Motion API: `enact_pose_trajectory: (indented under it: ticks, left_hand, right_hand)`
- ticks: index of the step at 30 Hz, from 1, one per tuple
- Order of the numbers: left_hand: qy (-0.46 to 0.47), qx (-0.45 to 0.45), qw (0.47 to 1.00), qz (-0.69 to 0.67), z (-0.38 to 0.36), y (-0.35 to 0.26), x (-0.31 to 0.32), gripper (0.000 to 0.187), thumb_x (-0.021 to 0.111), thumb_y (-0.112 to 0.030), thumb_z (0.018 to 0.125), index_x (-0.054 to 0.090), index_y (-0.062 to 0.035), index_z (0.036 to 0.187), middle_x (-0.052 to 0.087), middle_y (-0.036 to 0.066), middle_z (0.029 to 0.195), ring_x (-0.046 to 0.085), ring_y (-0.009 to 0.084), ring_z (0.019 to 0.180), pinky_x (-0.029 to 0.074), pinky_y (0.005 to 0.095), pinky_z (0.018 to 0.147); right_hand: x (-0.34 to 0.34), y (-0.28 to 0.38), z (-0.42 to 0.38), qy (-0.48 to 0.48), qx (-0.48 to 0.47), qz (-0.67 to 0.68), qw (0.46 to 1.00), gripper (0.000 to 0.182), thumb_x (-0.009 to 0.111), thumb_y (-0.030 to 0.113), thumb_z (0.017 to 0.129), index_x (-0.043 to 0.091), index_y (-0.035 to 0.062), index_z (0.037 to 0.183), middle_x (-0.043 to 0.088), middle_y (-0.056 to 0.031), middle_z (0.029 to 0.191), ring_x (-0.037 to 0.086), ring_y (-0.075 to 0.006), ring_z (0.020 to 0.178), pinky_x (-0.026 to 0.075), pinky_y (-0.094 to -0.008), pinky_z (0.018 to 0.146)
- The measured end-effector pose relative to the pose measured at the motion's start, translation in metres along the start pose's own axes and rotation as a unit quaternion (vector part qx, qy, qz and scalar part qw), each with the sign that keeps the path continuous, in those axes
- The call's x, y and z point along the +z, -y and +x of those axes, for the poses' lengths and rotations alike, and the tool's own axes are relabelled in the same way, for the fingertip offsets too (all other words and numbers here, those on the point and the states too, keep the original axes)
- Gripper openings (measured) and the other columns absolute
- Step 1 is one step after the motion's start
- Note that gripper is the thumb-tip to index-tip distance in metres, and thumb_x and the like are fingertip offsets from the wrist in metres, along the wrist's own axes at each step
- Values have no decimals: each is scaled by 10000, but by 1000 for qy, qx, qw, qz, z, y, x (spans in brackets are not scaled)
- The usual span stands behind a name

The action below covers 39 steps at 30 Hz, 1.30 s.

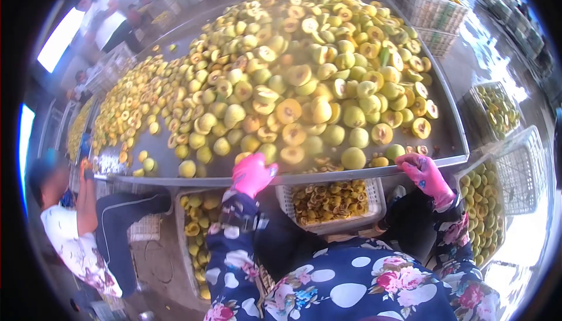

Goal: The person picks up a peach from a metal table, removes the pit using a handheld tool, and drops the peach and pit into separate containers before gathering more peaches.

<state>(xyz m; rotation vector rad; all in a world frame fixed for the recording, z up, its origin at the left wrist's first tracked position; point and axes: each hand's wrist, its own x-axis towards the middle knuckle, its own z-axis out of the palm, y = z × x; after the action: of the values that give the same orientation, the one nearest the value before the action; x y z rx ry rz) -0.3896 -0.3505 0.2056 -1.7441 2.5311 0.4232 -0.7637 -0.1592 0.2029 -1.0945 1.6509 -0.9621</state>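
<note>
My left hand [253, 174], in a pink glove, is at the near rim of a metal table [328, 176], beside the heaped fruit. Its fingers are curled closed; anything inside them is hidden. Further right along the same rim is my right hand [426, 176], also pink-gloved, with its fingertips pinched together. What they grip, if anything, is too small to make out. Round yellow-green fruit [353, 158] lie near the rim between my hands. Many are cut into halves [288, 111] with brownish, hollowed centres. Small cut pieces [417, 150] rest close to my right fingertips.
Below the rim stands a white basket [377, 203] of brown-yellow scraps. Crates of fruit flank me, one at left [199, 233] and one at right [483, 215]. Another person [76, 227] sits at the left by the table. Stacked crates [430, 14] stand at the far right corner.
</note>
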Motion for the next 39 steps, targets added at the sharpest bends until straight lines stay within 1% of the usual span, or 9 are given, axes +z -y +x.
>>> enact_pose_trajectory:
  ticks: [5,14,19,23,26,29,35,37,39]
  left_hand:
    - [65,-30,993,-98,11,14,18,596,686,-436,775,497,-14,1150,651,146,904,634,303,831,482,396,733]
    - [102,53,981,-157,14,13,25,390,666,-374,808,669,-33,997,670,128,909,639,255,828,477,350,728]
    - [-6,91,991,-97,-8,-8,21,322,631,-292,799,647,-80,1041,656,151,937,603,359,911,473,438,784]
    - [-136,138,972,-132,-16,-25,29,114,598,-133,742,639,-62,821,632,158,787,604,377,790,475,458,696]
    - [-184,144,969,-80,-19,-33,41,122,594,-86,703,632,-45,811,627,180,835,599,372,815,472,462,710]
    - [-183,179,958,-127,-25,-25,43,131,604,-86,705,628,-41,826,624,167,843,592,372,820,468,463,712]
    - [-133,113,892,-417,-29,-10,9,225,660,-226,812,661,-31,924,664,162,888,635,330,872,489,395,770]
    - [-308,40,889,-336,-13,20,8,253,656,-270,835,677,-33,925,675,157,903,647,328,865,494,397,772]
    - [-302,-116,938,-122,-1,58,12,389,642,-333,823,621,-4,1029,653,209,952,636,344,869,483,445,773]
  right_hand:
    - [33,9,12,26,-98,-97,990,220,585,153,893,616,8,1055,611,-32,857,547,-98,767,445,-243,690]
    - [94,51,28,88,-271,-219,933,287,644,124,769,621,32,1040,628,-179,969,601,-359,874,487,-416,758]
    - [143,63,52,74,-410,-283,864,454,656,155,713,554,56,1144,615,-155,1058,589,-348,948,475,-434,806]
    - [179,59,81,143,-431,-263,851,480,652,139,681,551,65,1144,598,-148,1070,563,-328,1025,439,-421,893]
    - [184,69,92,198,-292,-347,869,460,662,143,668,549,56,1104,612,-159,1009,589,-334,954,471,-408,839]
    - [178,80,91,206,-326,-306,870,410,655,135,710,553,37,1095,620,-170,980,600,-341,911,482,-403,815]
    - [164,76,98,259,-288,-250,888,405,624,109,798,520,17,1178,632,-136,1026,625,-253,906,493,-350,781]
    - [157,83,90,228,-242,-227,915,398,599,122,837,502,11,1206,632,-109,1021,629,-196,861,498,-308,738]
    - [151,89,75,195,-162,-92,963,383,565,151,882,484,2,1225,627,-82,1002,624,-139,798,499,-262,682]
